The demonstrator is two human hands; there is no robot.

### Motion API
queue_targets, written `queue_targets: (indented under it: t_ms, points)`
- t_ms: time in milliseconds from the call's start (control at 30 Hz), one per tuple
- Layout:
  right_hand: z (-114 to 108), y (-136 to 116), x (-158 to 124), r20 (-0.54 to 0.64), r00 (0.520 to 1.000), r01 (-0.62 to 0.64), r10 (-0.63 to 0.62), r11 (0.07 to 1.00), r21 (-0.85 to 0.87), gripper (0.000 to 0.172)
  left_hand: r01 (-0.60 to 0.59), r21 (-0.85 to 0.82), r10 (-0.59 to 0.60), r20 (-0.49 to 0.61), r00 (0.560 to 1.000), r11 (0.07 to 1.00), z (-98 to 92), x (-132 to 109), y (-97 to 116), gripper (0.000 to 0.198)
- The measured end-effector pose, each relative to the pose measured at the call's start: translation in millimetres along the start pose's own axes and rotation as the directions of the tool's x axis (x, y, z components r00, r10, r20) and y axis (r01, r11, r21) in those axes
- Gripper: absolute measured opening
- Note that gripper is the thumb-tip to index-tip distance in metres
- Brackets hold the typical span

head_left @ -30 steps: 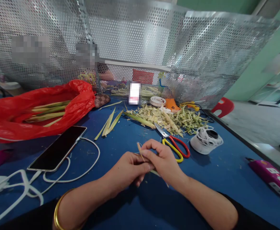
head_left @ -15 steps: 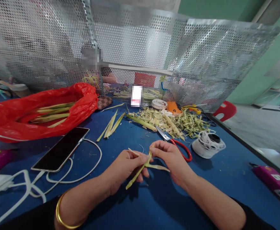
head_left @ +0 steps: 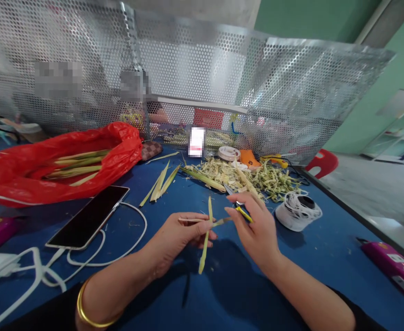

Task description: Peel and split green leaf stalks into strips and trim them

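Observation:
My left hand (head_left: 191, 230) is closed, pinching narrow pale green leaf strips between thumb and fingers. One strip (head_left: 204, 255) stands nearly upright across the thumb tip. Another strip (head_left: 219, 222) crosses it, reaching right to the edge of my right thumb. A thin pale end (head_left: 188, 220) pokes out on the left of the fingers. My right hand (head_left: 253, 225) hovers just right of the strips, thumb and index finger apart. Behind it lie the scissors (head_left: 227, 189), mostly hidden, and a yellow piece (head_left: 244, 214) shows between the fingers; I cannot tell what it is.
Leaf scraps (head_left: 274, 179) are heaped beyond my hands, with a white string spool (head_left: 295, 216) at right. Cut leaves (head_left: 158, 184) lie left of the heap. A red plastic bag (head_left: 119, 142), a phone (head_left: 88, 216) and white cables (head_left: 143, 234) occupy the left. A perforated screen (head_left: 191, 55) stands behind.
The strip in my left hand has swung from slanting to nearly upright. My right hand has drawn away from it, thumb and index finger parting, and now covers the scissors' red handles.

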State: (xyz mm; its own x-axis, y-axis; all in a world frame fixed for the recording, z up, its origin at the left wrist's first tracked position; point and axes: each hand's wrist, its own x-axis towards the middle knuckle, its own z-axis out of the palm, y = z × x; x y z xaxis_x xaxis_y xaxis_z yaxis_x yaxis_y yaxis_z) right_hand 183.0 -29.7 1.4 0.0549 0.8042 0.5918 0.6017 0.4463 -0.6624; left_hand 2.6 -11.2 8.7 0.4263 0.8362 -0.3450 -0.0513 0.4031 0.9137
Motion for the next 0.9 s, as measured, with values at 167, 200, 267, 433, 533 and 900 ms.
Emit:
queue_targets:
  t_ms: [167, 200, 267, 433, 533, 900]
  points:
    - [2, -19, -13, 0.265, 0.964, 0.001, 0.007, 1.0, -0.028, 0.019, -0.106, -0.022, 0.104, -0.08, 0.991, 0.994, -2.7, 0, 4, 0.042]
    - [7, -21, -16, 0.293, 0.954, -0.057, 0.059, 0.998, -0.018, 0.019, -0.115, -0.013, 0.113, -0.096, 0.989, 0.993, -2.2, 0, 4, 0.041]
    - [18, -22, -22, 0.319, 0.933, -0.175, 0.165, 0.985, 0.002, 0.019, -0.119, 0.005, 0.118, -0.122, 0.985, 0.993, -0.6, 0, 4, 0.041]
    - [29, -20, -28, 0.337, 0.893, -0.341, 0.297, 0.937, 0.079, 0.02, -0.097, 0.002, 0.096, -0.147, 0.984, 0.995, 2.2, -2, 5, 0.043]
    - [26, -21, -28, 0.337, 0.909, -0.301, 0.246, 0.946, 0.121, 0.022, -0.079, -0.025, 0.073, -0.164, 0.984, 0.997, 1.0, 0, 3, 0.042]
    - [15, -23, -27, 0.352, 0.936, -0.03, 0.028, 1.0, 0.001, 0.02, -0.063, -0.05, 0.056, -0.143, 0.988, 0.997, -5.7, 5, 4, 0.041]
